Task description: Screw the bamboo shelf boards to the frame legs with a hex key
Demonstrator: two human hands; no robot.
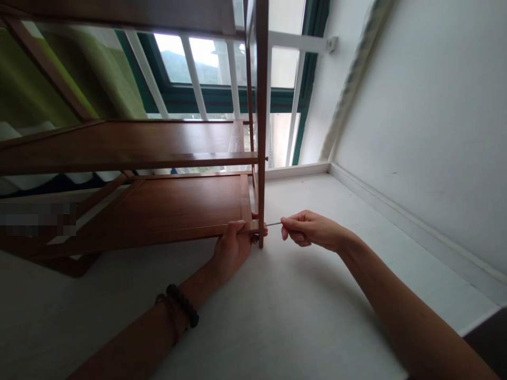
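A brown wooden shelf unit (158, 206) stands on the pale floor, with two shelf boards in view and a thin upright post (261, 132) at its right end. My left hand (233, 248) grips the front right corner of the lower shelf board, fingers wrapped round its edge next to the post. My right hand (309, 229) pinches a thin metal tool (273, 224), perhaps a hex key, whose tip meets the post at the height of the lower board. A dark bead bracelet (182, 306) sits on my left wrist.
A white wall (428, 132) with a skirting board runs along the right. Behind the shelf is a green-framed window (222, 95) with white bars. Green fabric (71, 79) hangs at the far left. Pale floor (297, 316) stretches under my arms.
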